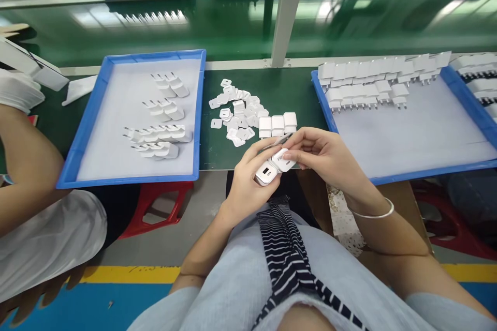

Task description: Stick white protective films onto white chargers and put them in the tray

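My left hand [250,176] is wrapped round a white plug charger [266,172], its port end facing up with a dark port and a narrow slot. Right beside that charger is a white end cap [282,159] with a slot and faint print. The thumb of my right hand [318,152] presses on this cap, the fingers curled behind it. Whether the cap sits on a second charger is hidden by the hands. Just beyond my hands, three white charger bodies [277,125] stand in a row. To their left lies a loose pile of small white caps [240,116].
A blue-rimmed tray [201,114] on the left holds rows of chargers [159,134] lying down. Another blue tray [326,114] on the right carries upright chargers [365,70]. A metal post [286,15] rises behind. At far left is a co-worker's arm [27,155].
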A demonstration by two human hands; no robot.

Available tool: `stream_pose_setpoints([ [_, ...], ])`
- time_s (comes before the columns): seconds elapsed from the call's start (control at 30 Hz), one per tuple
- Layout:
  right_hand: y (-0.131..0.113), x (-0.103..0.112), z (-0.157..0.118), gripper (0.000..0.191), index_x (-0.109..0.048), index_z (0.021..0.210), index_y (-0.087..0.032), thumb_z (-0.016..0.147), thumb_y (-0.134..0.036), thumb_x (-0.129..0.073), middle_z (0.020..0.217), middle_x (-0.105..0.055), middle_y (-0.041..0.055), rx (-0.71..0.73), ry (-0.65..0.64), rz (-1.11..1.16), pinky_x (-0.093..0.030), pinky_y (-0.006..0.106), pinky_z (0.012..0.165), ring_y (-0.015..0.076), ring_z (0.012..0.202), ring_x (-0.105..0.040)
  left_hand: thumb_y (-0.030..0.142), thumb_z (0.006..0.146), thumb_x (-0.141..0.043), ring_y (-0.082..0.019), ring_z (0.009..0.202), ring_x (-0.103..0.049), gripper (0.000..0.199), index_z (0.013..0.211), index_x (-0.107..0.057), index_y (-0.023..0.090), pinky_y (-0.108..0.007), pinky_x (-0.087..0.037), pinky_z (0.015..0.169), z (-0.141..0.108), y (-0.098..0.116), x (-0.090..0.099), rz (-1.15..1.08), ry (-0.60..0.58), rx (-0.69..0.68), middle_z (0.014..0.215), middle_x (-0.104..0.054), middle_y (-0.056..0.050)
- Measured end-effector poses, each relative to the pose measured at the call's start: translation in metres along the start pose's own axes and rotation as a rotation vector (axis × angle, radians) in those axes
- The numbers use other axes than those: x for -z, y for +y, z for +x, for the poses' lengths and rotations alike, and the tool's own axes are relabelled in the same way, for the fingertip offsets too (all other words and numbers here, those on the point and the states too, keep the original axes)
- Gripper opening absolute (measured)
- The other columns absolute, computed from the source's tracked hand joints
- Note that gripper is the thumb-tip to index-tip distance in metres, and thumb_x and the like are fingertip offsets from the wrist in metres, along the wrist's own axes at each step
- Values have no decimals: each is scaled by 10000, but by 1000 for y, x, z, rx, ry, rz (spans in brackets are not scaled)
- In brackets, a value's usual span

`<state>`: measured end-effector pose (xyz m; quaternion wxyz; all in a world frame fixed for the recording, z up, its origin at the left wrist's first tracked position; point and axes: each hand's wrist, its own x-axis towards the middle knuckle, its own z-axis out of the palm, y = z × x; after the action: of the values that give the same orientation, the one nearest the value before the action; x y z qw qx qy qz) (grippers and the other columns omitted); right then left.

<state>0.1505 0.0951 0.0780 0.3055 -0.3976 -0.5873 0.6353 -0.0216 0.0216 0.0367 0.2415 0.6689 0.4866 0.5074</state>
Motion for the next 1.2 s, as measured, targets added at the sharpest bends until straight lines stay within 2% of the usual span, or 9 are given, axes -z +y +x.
stream_pose_setpoints([
  [0.2,1,-3,-1,253,-694,769,-168,731,-327,-887,696,-683,-2,15,30,41,-444,213,492,93,571,-554,2,794,-698,-233,1241,-652,525,1269,-662,221,-381,-551,1085,0,1,-1,13,5,6,1367,-650,-85],
  [0.33,2,-2,-3,250,-677,798,-175,762,-334,-867,715,-689,3,23,27,-43,-455,229,521,106,595,-576,2,799,-688,-234,1232,-659,520,1267,-662,225,-389,-557,1077,-1,2,-2,1,2,9,1362,-652,-88],
  [0.57,-1,5,-7,421,-479,842,-228,752,-317,-881,622,-663,-54,16,15,-143,-400,226,506,100,538,-542,-28,774,-679,-225,1241,-653,543,1265,-657,202,-380,-549,1090,-3,1,-5,-20,-6,-13,1357,-652,-100],
  [0.8,-1,14,-3,433,-463,867,-230,756,-291,-877,618,-659,-64,-44,-98,-62,-385,218,496,87,521,-528,-21,779,-681,-227,1235,-658,537,1266,-657,205,-386,-556,1082,-4,5,-7,-10,-11,-13,1359,-652,-101],
  [1.2,1,12,1,500,-446,821,-227,675,-292,-919,578,-619,-75,-119,-76,3,-388,204,467,93,519,-550,-3,792,-673,-229,1240,-654,532,1275,-649,218,-402,-550,1088,-5,2,-10,4,-23,0,1353,-653,-95],
])
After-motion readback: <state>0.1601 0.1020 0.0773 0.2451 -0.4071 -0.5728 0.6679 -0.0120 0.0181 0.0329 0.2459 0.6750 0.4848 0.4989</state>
